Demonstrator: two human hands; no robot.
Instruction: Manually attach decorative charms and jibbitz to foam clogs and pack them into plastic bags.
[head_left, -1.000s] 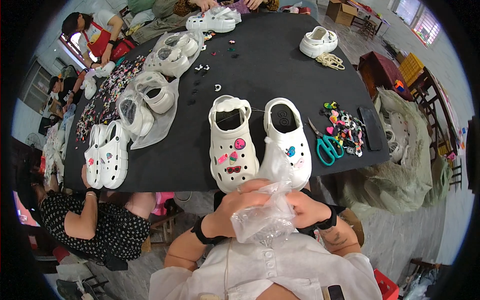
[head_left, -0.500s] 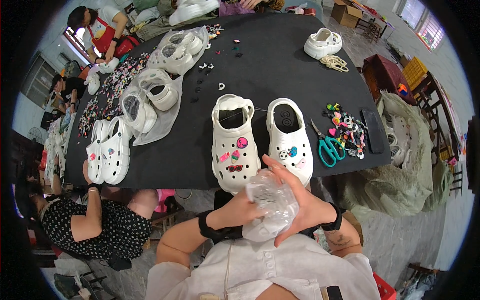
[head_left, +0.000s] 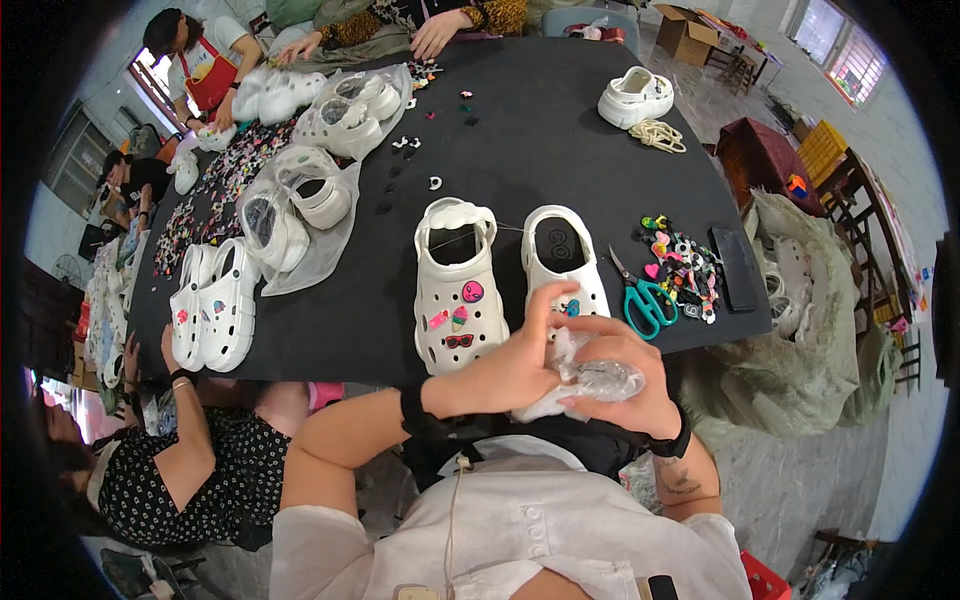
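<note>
A crumpled clear plastic bag [head_left: 605,380] is bunched between my hands in front of the table's near edge. My right hand [head_left: 635,365] wraps around it from the right, and my left hand [head_left: 505,370] grips it from the left. Just beyond stand two white clogs joined by a thin string. The left clog [head_left: 455,270] bears a pink face, an ice cream, a pink piece and red sunglasses as charms. My hands hide the front of the right clog [head_left: 540,225]; part of a blue charm shows.
Teal-handled scissors [head_left: 648,305], a pile of colourful charms [head_left: 690,265] and a black phone [head_left: 735,268] lie to the right. Bagged clogs [head_left: 300,210] and scattered charms cover the left. A white clog [head_left: 637,97] and cord [head_left: 657,136] sit far right. Co-workers sit left and opposite.
The bag has been squeezed smaller and moved right, and my hands went with it, now covering the right clog's front. Across the table, a co-worker's hands and a bundle of white clogs have shifted.
</note>
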